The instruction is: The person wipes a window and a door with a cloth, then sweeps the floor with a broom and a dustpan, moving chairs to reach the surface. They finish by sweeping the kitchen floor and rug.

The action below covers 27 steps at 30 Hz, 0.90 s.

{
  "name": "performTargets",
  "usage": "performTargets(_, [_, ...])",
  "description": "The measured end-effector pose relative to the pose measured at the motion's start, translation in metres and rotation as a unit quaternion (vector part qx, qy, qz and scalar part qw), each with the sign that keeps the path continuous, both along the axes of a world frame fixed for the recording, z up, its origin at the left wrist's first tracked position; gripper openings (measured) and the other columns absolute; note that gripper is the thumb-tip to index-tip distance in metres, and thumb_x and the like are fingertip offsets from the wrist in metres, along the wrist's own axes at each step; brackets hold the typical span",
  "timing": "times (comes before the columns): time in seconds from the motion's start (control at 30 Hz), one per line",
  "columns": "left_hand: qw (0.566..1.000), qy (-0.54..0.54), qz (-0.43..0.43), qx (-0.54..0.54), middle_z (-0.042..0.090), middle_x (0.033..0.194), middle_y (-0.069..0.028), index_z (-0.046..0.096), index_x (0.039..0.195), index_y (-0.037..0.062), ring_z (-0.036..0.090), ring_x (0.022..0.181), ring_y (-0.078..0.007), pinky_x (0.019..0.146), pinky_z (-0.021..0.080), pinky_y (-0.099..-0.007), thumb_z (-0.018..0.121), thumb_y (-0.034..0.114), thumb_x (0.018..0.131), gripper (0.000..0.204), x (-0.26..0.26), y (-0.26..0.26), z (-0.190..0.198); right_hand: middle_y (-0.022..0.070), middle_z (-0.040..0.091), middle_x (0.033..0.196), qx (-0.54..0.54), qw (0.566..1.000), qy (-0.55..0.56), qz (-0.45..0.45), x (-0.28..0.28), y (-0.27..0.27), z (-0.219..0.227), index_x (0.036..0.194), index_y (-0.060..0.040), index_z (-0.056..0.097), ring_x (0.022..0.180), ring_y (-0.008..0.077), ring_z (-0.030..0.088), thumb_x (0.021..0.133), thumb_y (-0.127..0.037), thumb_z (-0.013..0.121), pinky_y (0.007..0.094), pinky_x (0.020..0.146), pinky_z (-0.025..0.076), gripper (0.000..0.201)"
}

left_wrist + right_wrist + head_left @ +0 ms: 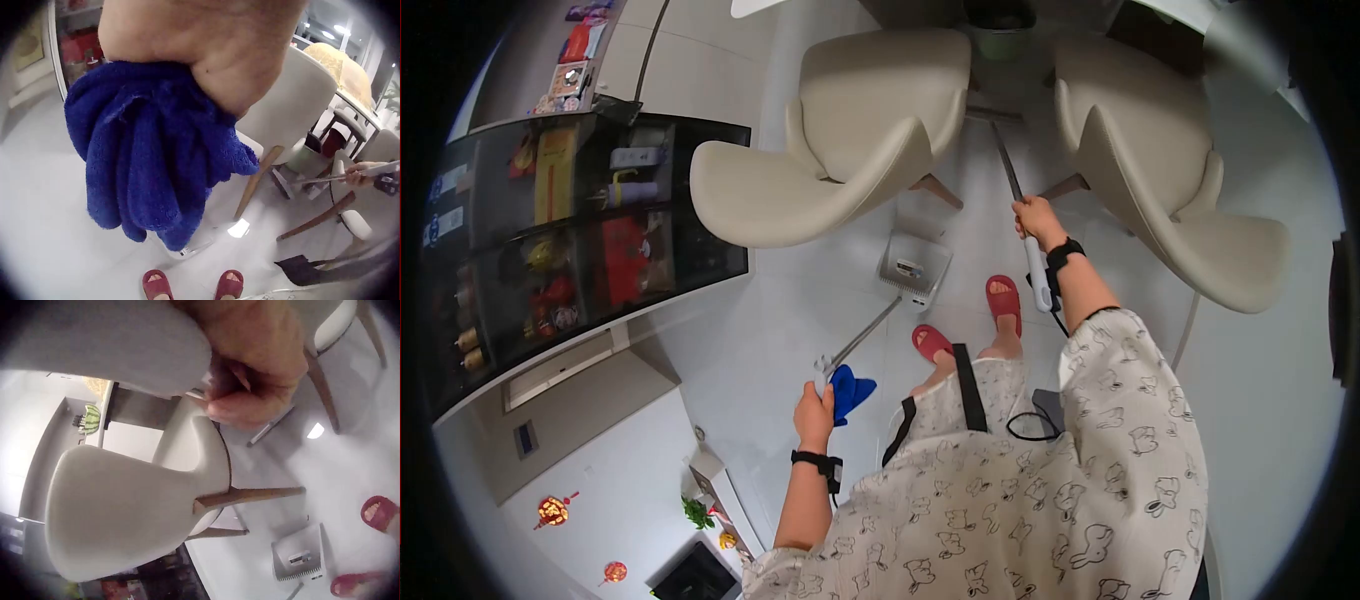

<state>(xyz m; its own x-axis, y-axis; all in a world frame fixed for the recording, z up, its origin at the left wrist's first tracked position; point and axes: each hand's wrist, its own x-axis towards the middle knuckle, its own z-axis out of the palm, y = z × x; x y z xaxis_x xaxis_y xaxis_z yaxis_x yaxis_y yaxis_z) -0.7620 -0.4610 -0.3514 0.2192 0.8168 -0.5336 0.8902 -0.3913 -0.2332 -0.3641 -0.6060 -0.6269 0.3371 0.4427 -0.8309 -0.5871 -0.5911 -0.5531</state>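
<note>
Head view: right hand (1040,222) grips the broom (1007,165), upper centre; left hand (812,415) holds the dustpan (915,265), mid-frame, plus cloth (852,395). Best keep the broom head (990,113) flat, clear of chair legs (940,190).

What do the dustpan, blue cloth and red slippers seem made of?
Dustpan: probably smooth, hard plastic, given its moulded walls and comb teeth.
Blue cloth: likely matte terry or microfibre; the pile looks fuzzy.
Red slippers: perhaps matte foam or rubber; broad, plain straps.
</note>
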Motion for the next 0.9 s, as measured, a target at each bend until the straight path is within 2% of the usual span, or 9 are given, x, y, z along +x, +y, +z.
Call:
performTargets(0.2, [0.999, -0.008, 0.040, 0.003, 0.058, 0.069, -0.0190, 0.048, 0.089, 0.0033, 0.056, 0.066, -0.0381, 0.058, 0.043, -0.0453, 0.047, 0.036, 0.083, 0.033, -0.041, -0.011, -0.059, 0.0095, 0.054, 0.076, -0.106, 0.987, 0.035, 0.115, -0.052, 0.025, -0.064, 0.132, -0.0120, 0.026, 0.054, 0.0174, 0.052, 0.084, -0.015, 0.046, 0.0301, 0.044, 0.044, 0.052])
performTargets(0.27, [0.999, -0.020, 0.048, 0.000, 0.058, 0.068, -0.0187, 0.049, 0.089, 0.0034, 0.057, 0.065, -0.0379, 0.058, 0.043, -0.0451, 0.048, 0.035, 0.083, 0.033, -0.031, -0.020, -0.051, 0.0198, 0.057, 0.084, -0.089, 0.972, 0.017, 0.218, -0.056, -0.003, -0.079, 0.122, -0.0043, 0.038, 0.054, 0.0260, 0.057, 0.081, -0.013, 0.044, 0.0386, 0.056, 0.049, 0.043])
performTargets(0.3, [0.999, -0.034, 0.043, -0.003, 0.058, 0.067, -0.0184, 0.049, 0.090, 0.0036, 0.057, 0.064, -0.0377, 0.058, 0.043, -0.0450, 0.048, 0.035, 0.083, 0.032, -0.018, -0.025, -0.039, 0.0103, 0.052, 0.065, -0.169, 0.956, 0.111, 0.211, -0.069, -0.034, -0.129, 0.107, -0.0015, 0.050, 0.042, 0.0196, 0.049, 0.084, -0.018, 0.039, 0.0357, 0.042, 0.043, 0.030])
performTargets(0.33, [0.998, -0.047, 0.038, -0.006, 0.058, 0.066, -0.0180, 0.049, 0.090, 0.0037, 0.057, 0.064, -0.0376, 0.057, 0.043, -0.0449, 0.049, 0.035, 0.083, 0.032, -0.004, -0.031, -0.024, 0.0175, 0.060, 0.082, -0.082, 0.935, -0.063, 0.340, -0.056, -0.050, -0.032, 0.090, -0.0009, 0.056, 0.084, 0.0322, 0.057, 0.080, -0.014, 0.040, 0.0373, 0.076, 0.044, 0.023])
performTargets(0.37, [0.998, -0.054, 0.038, -0.012, 0.058, 0.066, -0.0180, 0.049, 0.090, 0.0037, 0.057, 0.064, -0.0376, 0.057, 0.043, -0.0449, 0.049, 0.035, 0.083, 0.032, 0.010, -0.036, -0.007, 0.0207, 0.058, 0.094, -0.017, 0.894, -0.157, 0.419, -0.064, -0.084, -0.058, 0.092, -0.0011, 0.058, 0.094, 0.0321, 0.054, 0.083, -0.026, 0.037, 0.0380, 0.080, 0.043, 0.033])
performTargets(0.4, [0.997, -0.061, 0.030, -0.025, 0.058, 0.066, -0.0180, 0.050, 0.090, 0.0042, 0.056, 0.064, -0.0375, 0.057, 0.043, -0.0448, 0.049, 0.034, 0.083, 0.031, 0.023, -0.040, 0.008, 0.0211, 0.057, 0.100, -0.079, 0.925, -0.182, 0.323, -0.082, -0.111, -0.055, 0.096, -0.0013, 0.058, 0.097, 0.0323, 0.053, 0.083, -0.035, 0.035, 0.0380, 0.084, 0.041, 0.043])
performTargets(0.47, [0.996, -0.069, 0.042, -0.046, 0.058, 0.066, -0.0179, 0.050, 0.090, 0.0046, 0.056, 0.063, -0.0374, 0.056, 0.043, -0.0446, 0.050, 0.034, 0.082, 0.030, 0.037, -0.055, 0.023, 0.0196, 0.056, 0.104, -0.189, 0.954, -0.105, 0.207, -0.098, -0.138, -0.032, 0.103, -0.0029, 0.056, 0.101, 0.0336, 0.051, 0.079, -0.037, 0.045, 0.0384, 0.086, 0.040, 0.044])
performTargets(0.77, [0.984, -0.116, 0.134, 0.015, 0.055, 0.069, -0.0116, 0.054, 0.092, 0.0074, 0.053, 0.055, -0.0265, 0.051, 0.042, -0.0346, 0.061, 0.019, 0.074, 0.023, -0.029, -0.017, 0.083, 0.0153, 0.060, 0.093, -0.179, 0.800, -0.228, 0.525, -0.131, -0.079, -0.018, 0.106, -0.0133, 0.058, 0.091, 0.0278, 0.054, 0.074, -0.038, 0.055, 0.0382, 0.077, 0.044, 0.040])
performTargets(0.9, [0.980, -0.106, 0.162, 0.051, 0.057, 0.080, -0.0128, 0.052, 0.094, -0.0009, 0.057, 0.072, -0.0219, 0.065, 0.044, -0.0300, 0.054, 0.003, 0.069, 0.025, -0.054, -0.045, 0.163, 0.0203, 0.057, 0.098, -0.226, 0.844, -0.117, 0.472, -0.137, -0.100, -0.030, 0.114, -0.0046, 0.048, 0.087, 0.0322, 0.057, 0.077, -0.038, 0.052, 0.0390, 0.074, 0.046, 0.050])
